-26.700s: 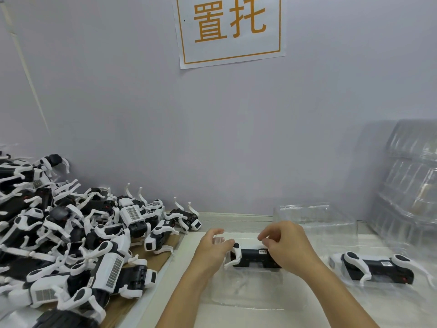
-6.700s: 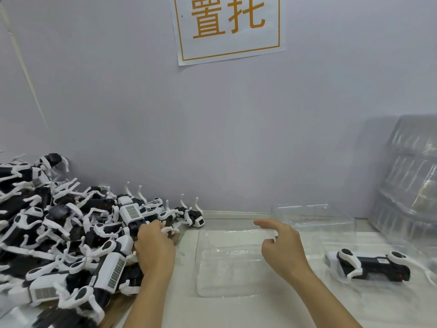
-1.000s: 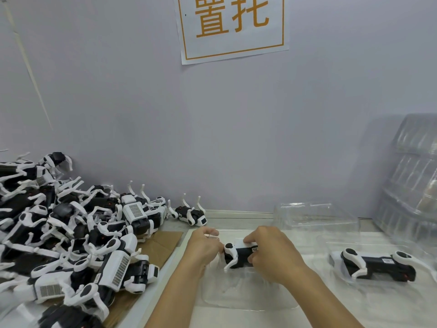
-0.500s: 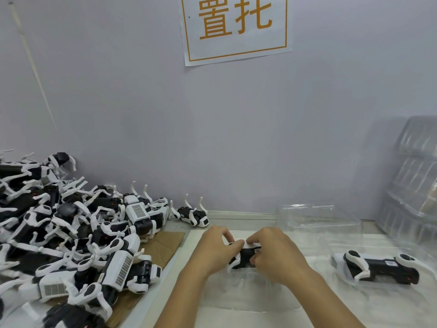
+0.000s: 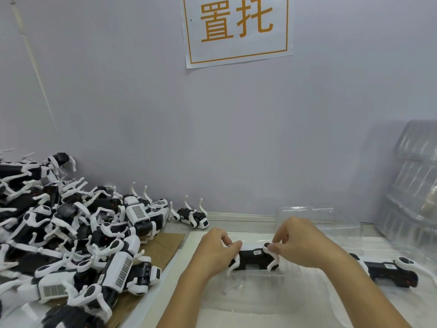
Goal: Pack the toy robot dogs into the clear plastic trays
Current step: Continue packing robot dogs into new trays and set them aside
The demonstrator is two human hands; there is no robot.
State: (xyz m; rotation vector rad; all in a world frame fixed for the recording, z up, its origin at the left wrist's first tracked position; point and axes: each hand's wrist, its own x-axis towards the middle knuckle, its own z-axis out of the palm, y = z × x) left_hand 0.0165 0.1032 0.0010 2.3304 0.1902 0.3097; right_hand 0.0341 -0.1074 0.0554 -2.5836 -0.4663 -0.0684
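Observation:
A black-and-white toy robot dog [image 5: 256,258] lies lengthwise over a clear plastic tray [image 5: 257,297] in front of me. My left hand [image 5: 214,250] pinches its left end, fingers curled round a white leg joint. My right hand [image 5: 300,245] pinches the white leg joint at its right end. The dog's body shows between the two hands, with a small label on top. Whether it sits fully down in the tray I cannot tell. A second dog [image 5: 387,271] lies in another clear tray at the right.
A large heap of toy robot dogs [image 5: 71,233] covers the left of the table on brown cardboard [image 5: 163,245]. One dog [image 5: 194,217] lies apart near the wall. An empty clear tray [image 5: 316,218] stands behind my hands. Stacked clear trays [image 5: 416,185] lean at the far right.
My hands have drawn apart along the dog, uncovering its black body. They hold its two ends now instead of crowding over its middle.

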